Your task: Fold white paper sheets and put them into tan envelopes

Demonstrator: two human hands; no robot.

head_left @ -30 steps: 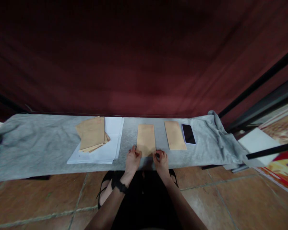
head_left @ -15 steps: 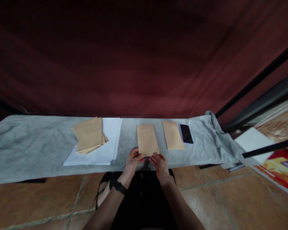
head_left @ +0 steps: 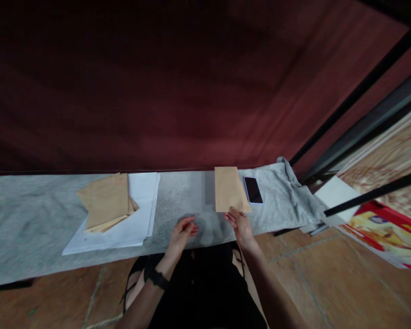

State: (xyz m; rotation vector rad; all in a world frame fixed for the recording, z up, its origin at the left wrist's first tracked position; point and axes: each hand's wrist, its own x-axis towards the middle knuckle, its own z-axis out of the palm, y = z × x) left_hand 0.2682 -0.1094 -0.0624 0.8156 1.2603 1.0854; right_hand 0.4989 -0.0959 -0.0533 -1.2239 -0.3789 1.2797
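My right hand (head_left: pixel 240 225) pinches the near edge of a brown paper envelope (head_left: pixel 228 188), thumb on top. This envelope is over a second brown envelope (head_left: pixel 245 204), which shows only as a strip along its right side. A shadow on the cloth to the left suggests the held one is slightly raised. My left hand (head_left: pixel 181 234) is empty at the cloth's near edge, its fingers loosely curled and apart. Further left, a fanned pile of brown envelopes (head_left: pixel 108 201) lies on white paper sheets (head_left: pixel 142 212).
A dark-screened phone (head_left: pixel 253 190) lies right of the envelopes. Grey cloth (head_left: pixel 27 219) covers the narrow table, with a dark red curtain (head_left: pixel 178 114) behind. At right are black bars (head_left: pixel 376 194) and a red and yellow box (head_left: pixel 380 233).
My right hand has carried the envelope rightward over the one near the phone. My left hand has let go of it and moved away. The view has shifted right.
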